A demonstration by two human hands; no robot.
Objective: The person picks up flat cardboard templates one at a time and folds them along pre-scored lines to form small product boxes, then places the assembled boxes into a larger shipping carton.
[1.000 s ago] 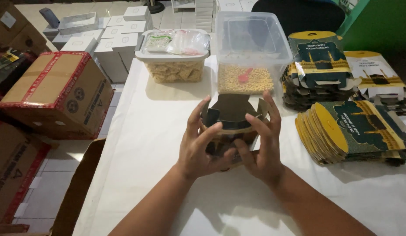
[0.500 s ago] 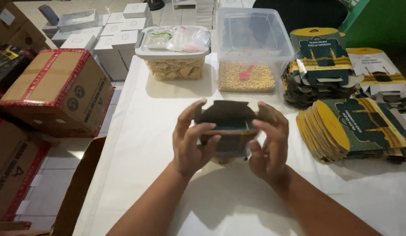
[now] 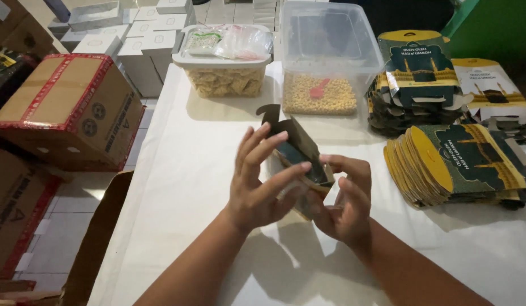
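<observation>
Both hands are on a small dark carton (image 3: 297,156) mid-frame, held tilted just above the white table (image 3: 184,170). Left hand (image 3: 257,190) presses its side with fingers spread; right hand (image 3: 345,204) cups it from below, fingers curled around. Flat cartons (image 3: 461,164) stacked at right, clear tub (image 3: 325,56) behind.

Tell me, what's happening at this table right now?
A person holds a small dark paper box above the white table, left hand on its side, right hand under it, top flaps open. Flat printed boxes are stacked to the right; a clear tub of yellow bits stands behind.
</observation>
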